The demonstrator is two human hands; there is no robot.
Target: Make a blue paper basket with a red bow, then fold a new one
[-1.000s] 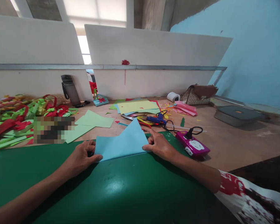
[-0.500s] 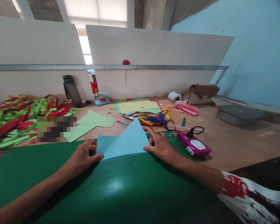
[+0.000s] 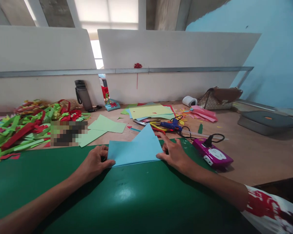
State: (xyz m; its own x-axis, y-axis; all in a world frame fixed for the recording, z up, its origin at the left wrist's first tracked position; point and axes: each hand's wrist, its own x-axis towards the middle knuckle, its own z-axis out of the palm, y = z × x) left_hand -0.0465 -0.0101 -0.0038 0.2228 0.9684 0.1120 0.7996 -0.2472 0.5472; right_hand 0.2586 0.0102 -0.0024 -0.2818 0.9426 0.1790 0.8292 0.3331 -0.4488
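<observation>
A folded light blue paper (image 3: 135,150) rests on the green mat (image 3: 127,195), with a pointed part rising at its far side. My left hand (image 3: 97,162) pinches its lower left corner between thumb and curled fingers. At the right edge, my right hand (image 3: 174,154) holds the paper with the thumb at the lower right corner and the index finger stretched forward along the side. Just beyond the paper are a blue glue gun (image 3: 172,125) and some yellow-handled tools.
Colourful paper strips (image 3: 26,130) are heaped at left, near green sheets (image 3: 107,123) and a dark bottle (image 3: 83,96). A purple power strip (image 3: 212,154) lies right of my right hand. Farther back are yellow paper (image 3: 148,111), a handbag (image 3: 217,97) and a grey box (image 3: 268,123).
The whole view has shifted, so things appear farther right. The upper layer of the blue paper has moved slightly against the pointed part, and both hands keep their grip.
</observation>
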